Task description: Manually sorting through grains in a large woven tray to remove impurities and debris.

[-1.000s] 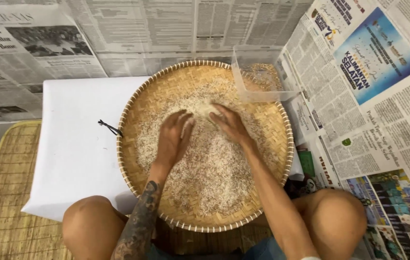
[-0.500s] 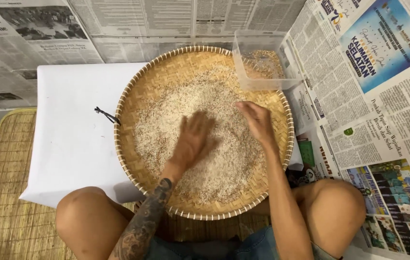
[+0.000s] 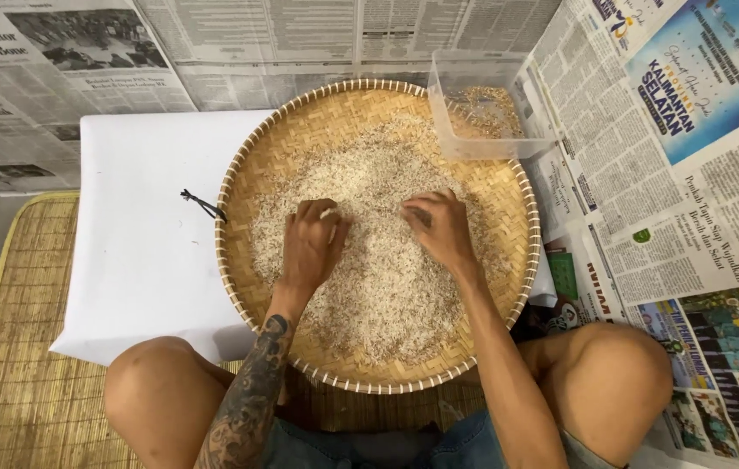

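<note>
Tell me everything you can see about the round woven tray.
The round woven tray is tan bamboo-like weave with a pale stitched rim. It lies flat on a white cloth, its near edge by the person's knees. Pale rice covers most of it. The left hand and right hand rest in the grain. A clear plastic tub overlaps its far-right rim.

Round tray [image 3: 282, 156]: woven bamboo strips, matt tan, rim bound with pale lashing. Rice [image 3: 387, 260]: dry, granular, off-white, matt. Container [image 3: 465, 122]: clear plastic, smooth, slightly glossy walls. Sheet [image 3: 143, 252] under the tray: plain white, smooth, matt; cloth or paper cannot be told. Newspaper [image 3: 647, 174]: thin printed paper, matt, lightly creased. Floor mat [image 3: 22, 347]: woven reed, ribbed, dull yellow-brown. Shorts [image 3: 387, 447]: blue denim cloth.
</note>
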